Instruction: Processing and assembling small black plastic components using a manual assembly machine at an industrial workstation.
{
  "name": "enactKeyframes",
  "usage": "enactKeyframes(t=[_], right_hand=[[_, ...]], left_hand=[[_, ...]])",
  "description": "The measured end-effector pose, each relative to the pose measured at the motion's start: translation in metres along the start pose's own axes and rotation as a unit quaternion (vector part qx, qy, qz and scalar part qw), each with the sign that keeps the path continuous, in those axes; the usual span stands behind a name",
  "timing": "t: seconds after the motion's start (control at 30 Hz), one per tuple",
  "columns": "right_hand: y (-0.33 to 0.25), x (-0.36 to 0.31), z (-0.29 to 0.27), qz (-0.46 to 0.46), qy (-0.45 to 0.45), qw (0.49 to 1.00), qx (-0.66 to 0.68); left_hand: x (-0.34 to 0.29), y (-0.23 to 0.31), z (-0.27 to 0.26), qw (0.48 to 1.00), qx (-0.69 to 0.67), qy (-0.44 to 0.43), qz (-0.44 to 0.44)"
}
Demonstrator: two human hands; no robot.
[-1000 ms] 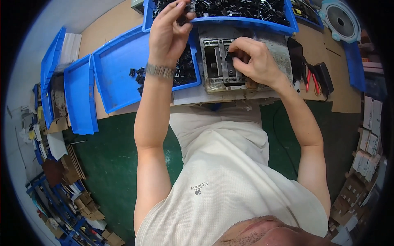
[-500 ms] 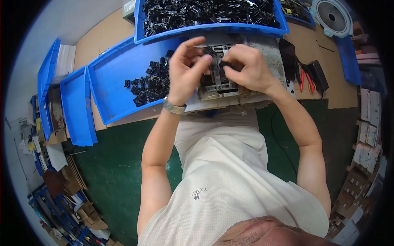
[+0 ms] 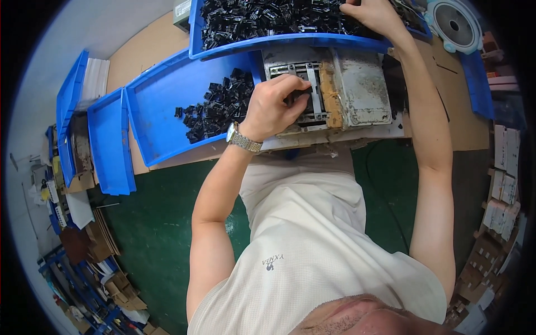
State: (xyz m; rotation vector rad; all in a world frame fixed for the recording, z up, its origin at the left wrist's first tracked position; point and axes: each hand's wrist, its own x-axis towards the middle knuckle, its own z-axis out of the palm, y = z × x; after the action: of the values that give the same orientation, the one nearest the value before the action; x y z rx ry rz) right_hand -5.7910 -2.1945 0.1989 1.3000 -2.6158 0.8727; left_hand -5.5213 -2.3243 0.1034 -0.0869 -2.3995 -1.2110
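My left hand (image 3: 274, 106), with a metal watch at the wrist, bends its fingers over the metal fixture (image 3: 315, 95) on the worktable. Its thumb and forefinger are drawn together at the fixture's slot; whatever dark thing lies between them is too hidden to name. At the upper right, my right hand (image 3: 375, 15) reaches into the blue bin (image 3: 290, 40) heaped with small black plastic parts (image 3: 268, 19). Its fingers are curled at the parts, partly cut off by the picture's top edge. Whether they pinch a part is not clear.
Left of the fixture, a blue tray (image 3: 159, 100) holds a pile of black parts (image 3: 220, 106). A smaller blue tray (image 3: 111, 142) stands farther left. A worn grey metal block (image 3: 365, 92) adjoins the fixture on the right. A round fan (image 3: 453, 25) stands at the far right.
My right hand has left the fixture and moved up and right into the bin of parts. The left hand has shifted slightly down and right, staying at the fixture.
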Motion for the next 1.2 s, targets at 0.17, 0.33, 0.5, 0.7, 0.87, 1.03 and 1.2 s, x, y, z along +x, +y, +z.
enactKeyframes(t=[0.17,0.33,0.5,0.7,0.87,1.03,1.2], right_hand=[[0.063,0.005,0.003,0.089,-0.107,0.782,0.608],[0.014,-0.029,-0.008,0.088,-0.154,0.659,0.731],[-0.023,-0.06,0.003,0.102,-0.211,0.551,0.801],[-0.011,-0.092,0.025,0.071,-0.25,0.699,0.666],[-0.019,-0.11,0.044,0.11,-0.255,0.718,0.638],[-0.033,-0.114,0.062,0.107,-0.265,0.738,0.612],[-0.049,-0.118,0.057,0.116,-0.261,0.815,0.505]], left_hand=[[0.002,-0.009,0.011,0.998,0.007,0.039,0.057],[0.002,-0.004,0.008,1.0,0.014,0.022,0.01],[-0.002,-0.006,0.006,0.999,0.028,0.029,0.025],[0.007,-0.005,0.004,0.994,-0.061,0.092,-0.008],[0.074,-0.007,-0.049,0.809,-0.545,0.187,-0.114],[0.131,-0.04,-0.05,0.989,-0.096,0.105,-0.037],[0.152,0.001,-0.047,0.934,0.33,0.056,-0.127]])
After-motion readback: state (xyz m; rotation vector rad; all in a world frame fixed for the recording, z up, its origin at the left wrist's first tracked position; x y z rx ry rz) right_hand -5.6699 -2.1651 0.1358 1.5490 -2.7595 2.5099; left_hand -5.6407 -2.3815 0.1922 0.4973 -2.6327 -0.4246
